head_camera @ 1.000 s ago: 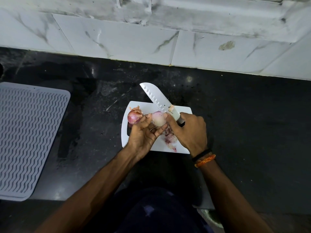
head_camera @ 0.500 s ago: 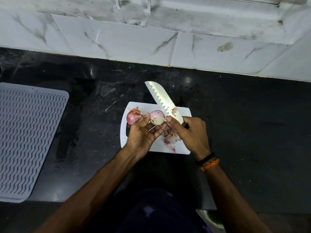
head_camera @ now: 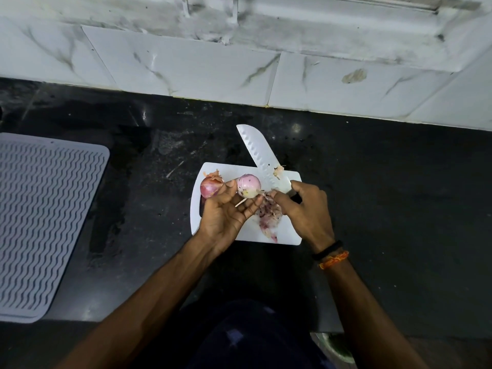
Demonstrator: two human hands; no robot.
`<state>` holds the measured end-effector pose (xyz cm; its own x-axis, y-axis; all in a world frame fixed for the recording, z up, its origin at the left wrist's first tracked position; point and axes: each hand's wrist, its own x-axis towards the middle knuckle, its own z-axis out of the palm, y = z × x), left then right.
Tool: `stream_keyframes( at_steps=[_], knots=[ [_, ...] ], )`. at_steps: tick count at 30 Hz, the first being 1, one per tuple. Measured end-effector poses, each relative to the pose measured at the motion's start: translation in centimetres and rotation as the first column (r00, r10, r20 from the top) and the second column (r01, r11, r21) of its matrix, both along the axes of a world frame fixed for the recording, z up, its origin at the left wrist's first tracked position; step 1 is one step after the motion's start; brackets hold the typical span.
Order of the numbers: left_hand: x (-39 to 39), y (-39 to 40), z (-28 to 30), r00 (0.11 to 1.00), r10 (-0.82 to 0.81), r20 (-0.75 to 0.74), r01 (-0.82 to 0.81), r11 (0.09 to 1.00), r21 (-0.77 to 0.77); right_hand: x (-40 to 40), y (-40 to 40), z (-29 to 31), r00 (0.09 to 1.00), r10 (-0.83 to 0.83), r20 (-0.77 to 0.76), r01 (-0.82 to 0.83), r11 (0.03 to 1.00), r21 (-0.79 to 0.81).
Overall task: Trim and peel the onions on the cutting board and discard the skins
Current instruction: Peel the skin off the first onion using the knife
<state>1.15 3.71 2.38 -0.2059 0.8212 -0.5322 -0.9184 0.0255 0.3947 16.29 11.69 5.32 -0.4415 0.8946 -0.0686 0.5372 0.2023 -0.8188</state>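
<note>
Left hand (head_camera: 226, 209) grips pale, smooth half-peeled onion (head_camera: 249, 185) over white cutting board (head_camera: 288, 230). Right hand (head_camera: 306, 206) holds knife (head_camera: 259, 153), dimpled blade, pinching skin. Unpeeled red onion (head_camera: 210, 188) at board's far-left corner; papery skins (head_camera: 269, 214) mid-board. Glossy black surface (head_camera: 399, 195), ribbed grey mat (head_camera: 40, 222) at left edge, marbled wall tiles (head_camera: 186, 62).

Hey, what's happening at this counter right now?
A person is peeling onions over a white cutting board. The left hand holds a mostly peeled onion, while the right hand grips a knife and pinches at the skin. Another unpeeled onion waits on the board, and loose skins lie there, not yet discarded.
</note>
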Motion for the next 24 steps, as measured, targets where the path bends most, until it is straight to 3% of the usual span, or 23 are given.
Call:
stream_keyframes(
  at_steps=[4, 11, 19, 24],
  knots=[
    [0.0, 0.0, 0.1, 1.000, -0.013, -0.007, 0.013, 1.000, -0.002, -0.4, 0.0, -0.2, 0.997, -0.027, -0.066, 0.021, 0.996, -0.089],
    [0.0, -0.3, -0.2, 0.995, -0.048, -0.090, 0.046, 0.998, -0.031, -1.2, 0.2, -0.2, 0.900, -0.227, -0.373, 0.074, 0.922, -0.381],
    [-0.1, -0.2, -0.5, 0.978, -0.052, -0.200, 0.043, 0.998, -0.047, -1.1, 0.5, -1.2, 0.942, -0.219, -0.253, 0.127, 0.933, -0.336],
    [-0.5, -0.2, -0.9, 0.975, -0.008, -0.221, 0.004, 1.000, -0.017, 0.0, 0.7, -1.4, 0.981, -0.191, -0.031, 0.185, 0.974, -0.134]
  ],
)
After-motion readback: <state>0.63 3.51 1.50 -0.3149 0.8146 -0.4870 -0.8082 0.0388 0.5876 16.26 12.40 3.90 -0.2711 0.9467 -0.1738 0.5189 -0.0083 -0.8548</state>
